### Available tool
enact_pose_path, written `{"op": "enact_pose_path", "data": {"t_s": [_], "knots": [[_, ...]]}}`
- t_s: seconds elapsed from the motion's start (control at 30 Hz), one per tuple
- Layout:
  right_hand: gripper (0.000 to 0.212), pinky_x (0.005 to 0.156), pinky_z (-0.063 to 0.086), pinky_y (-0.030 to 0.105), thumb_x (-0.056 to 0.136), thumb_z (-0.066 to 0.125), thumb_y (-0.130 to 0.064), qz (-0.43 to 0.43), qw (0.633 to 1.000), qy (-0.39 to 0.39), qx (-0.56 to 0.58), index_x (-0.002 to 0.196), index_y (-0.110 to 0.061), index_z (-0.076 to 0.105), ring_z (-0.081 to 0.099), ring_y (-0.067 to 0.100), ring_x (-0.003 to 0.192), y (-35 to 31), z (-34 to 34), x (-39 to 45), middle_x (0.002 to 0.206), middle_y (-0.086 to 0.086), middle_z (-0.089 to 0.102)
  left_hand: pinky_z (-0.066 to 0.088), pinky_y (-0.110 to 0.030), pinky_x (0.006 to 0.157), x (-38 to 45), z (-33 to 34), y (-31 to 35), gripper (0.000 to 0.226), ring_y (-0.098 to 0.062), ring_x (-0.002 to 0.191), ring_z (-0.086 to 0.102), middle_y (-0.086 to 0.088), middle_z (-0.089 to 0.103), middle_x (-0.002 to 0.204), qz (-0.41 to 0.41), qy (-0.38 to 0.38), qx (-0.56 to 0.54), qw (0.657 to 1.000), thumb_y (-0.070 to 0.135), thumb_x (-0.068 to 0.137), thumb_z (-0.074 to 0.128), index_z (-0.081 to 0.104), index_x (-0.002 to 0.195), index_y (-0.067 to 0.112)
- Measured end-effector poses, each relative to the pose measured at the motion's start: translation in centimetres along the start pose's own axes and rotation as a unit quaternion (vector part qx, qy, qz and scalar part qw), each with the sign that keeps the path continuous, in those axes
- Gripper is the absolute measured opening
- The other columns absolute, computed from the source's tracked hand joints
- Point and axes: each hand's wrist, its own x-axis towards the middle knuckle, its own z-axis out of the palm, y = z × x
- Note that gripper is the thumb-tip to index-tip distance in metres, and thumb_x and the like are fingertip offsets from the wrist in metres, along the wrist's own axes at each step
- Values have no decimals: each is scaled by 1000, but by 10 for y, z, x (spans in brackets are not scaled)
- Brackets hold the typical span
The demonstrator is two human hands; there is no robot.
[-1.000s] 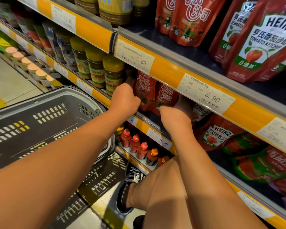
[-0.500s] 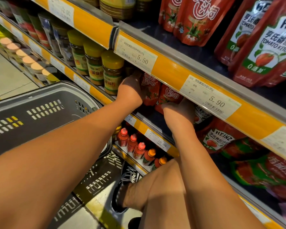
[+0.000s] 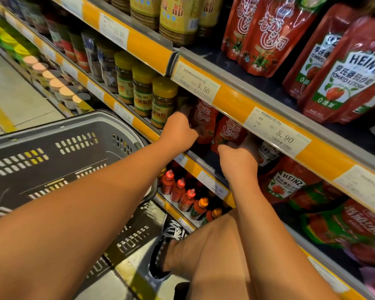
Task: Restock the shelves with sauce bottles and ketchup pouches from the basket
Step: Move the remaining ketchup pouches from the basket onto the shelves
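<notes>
Both my arms reach into the middle shelf, under the yellow price strip. My left hand is curled round the left edge of a red ketchup pouch, fingers mostly hidden behind it. Second red ketchup pouch stands just beside it on the right, touching. My right hand is at that second pouch's bottom right corner, fingers tucked under the strip; can't tell if it grips or just touches. Both pouches upright, leaning slightly back. Yellow-lidded spice jars just left of my left hand, same shelf. Heinz ketchup pouch right of my right wrist, lying tilted. Grey basket sits on the floor to the left, near the shelf; what's inside isn't visible from here. Red-capped sauce bottles stand in a row on the shelf below. Bigger Heinz pouches on the top shelf.
</notes>
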Motion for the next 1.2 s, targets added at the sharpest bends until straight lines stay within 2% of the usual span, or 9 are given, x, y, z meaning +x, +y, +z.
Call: {"op": "enact_pose_path", "data": {"t_s": [0.13,0.2,0.27,0.43,0.6,0.7,0.83,0.97,1.2], "knots": [[19,74,53,45,85,62,-22,-42,995,60,70,73,-16,49,61,34,79,4,1,-17,83,11,62,54,-46,81,-18,-19,-6,51,-25,89,63,-13,62,119,-3,-30,24,999,37,92,74,55,127,5],[12,69,51,45,82,64,-20,-66,991,71,93,86,-13,55,57,28,74,5,2,-24,82,11,61,54,-41,78,-31,-33,-11,47,-17,82,62,1,59,123,13,-40,-15,999,38,96,71,53,131,13],[27,74,54,45,80,65,-18,-87,990,66,93,107,-17,59,61,28,78,2,3,-31,91,8,65,56,-37,80,-44,-49,-20,41,-13,88,66,4,61,126,16,-39,-51,998,37,97,70,56,132,22],[31,72,55,39,82,65,-16,-131,991,-19,36,109,-30,59,61,23,86,-10,23,-44,110,6,62,47,-23,72,-70,-98,-51,29,-3,91,63,16,64,118,1,-17,-67,998,41,97,68,63,125,34],[27,91,52,37,88,67,-19,-258,964,-59,-42,115,-24,65,59,15,106,-37,64,-55,121,-2,54,56,-37,85,-94,-150,-91,23,-12,99,68,10,68,113,-42,43,-70,996,39,97,68,66,119,34],[27,95,52,44,91,68,-28,-296,945,-109,-89,118,-24,65,60,18,109,-54,96,-63,121,-2,54,55,-35,87,-107,-181,-121,22,-12,102,66,9,69,110,-79,84,-52,992,39,96,68,67,117,32],[36,96,50,39,94,68,-37,-346,905,-188,-160,127,-25,60,58,20,117,-65,138,-75,130,-1,55,54,-38,88,-119,-212,-167,25,-17,100,65,3,69,109,-158,115,-7,981,36,95,70,67,117,25],[45,98,47,38,95,67,-42,-340,878,-249,-227,135,-24,57,55,22,122,-72,176,-76,138,1,51,54,-39,86,-128,-229,-220,25,-24,98,65,-3,67,103,-252,102,10,962,29,94,73,67,114,16],[45,92,52,38,95,68,-40,-294,843,-327,-311,133,-18,59,63,29,107,-56,240,-73,141,9,49,55,-44,86,-133,-224,-279,13,-25,90,62,-3,66,100,-345,75,1,935,24,91,72,64,93,14]]}}
